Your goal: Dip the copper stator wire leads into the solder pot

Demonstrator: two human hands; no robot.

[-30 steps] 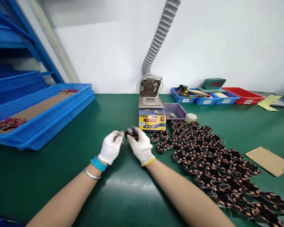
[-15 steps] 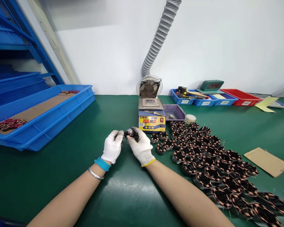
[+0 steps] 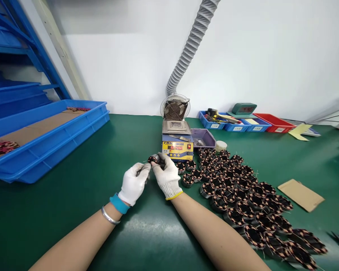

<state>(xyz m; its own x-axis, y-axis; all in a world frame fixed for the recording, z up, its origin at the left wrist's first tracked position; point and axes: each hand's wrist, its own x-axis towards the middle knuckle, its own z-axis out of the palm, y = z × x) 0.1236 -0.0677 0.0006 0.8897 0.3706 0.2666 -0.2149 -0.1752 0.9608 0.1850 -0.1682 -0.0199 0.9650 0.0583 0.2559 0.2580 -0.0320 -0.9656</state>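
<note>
My right hand (image 3: pixel 167 175), in a white knit glove, is closed around a small wound motor stator (image 3: pixel 153 159), a dark ring with copper windings. The stator is held tilted above the green table, left of the yellow-fronted heating unit (image 3: pixel 177 147). Just below and left of it is my left hand (image 3: pixel 135 182), also gloved, with thumb and fingertips pinched together. Whatever lies in that pinch is too small to make out; thin wire ends show near the stator. Several more stators (image 3: pixel 228 183) stand grouped on the table beside my right forearm.
A long blue tray (image 3: pixel 81 133) holding stators on cardboard stands at the left. Behind the unit are a fan (image 3: pixel 175 110) and grey duct (image 3: pixel 190 47). A purple bin (image 3: pixel 211 140), white round lid (image 3: pixel 221 145), tool bins (image 3: pixel 237 127) and cardboard piece (image 3: pixel 301 194) lie to the right.
My left hand has dropped slightly away from the stator, its fingers still pinched. The right hand keeps hold of the stator. The whole view has turned a little to the right.
</note>
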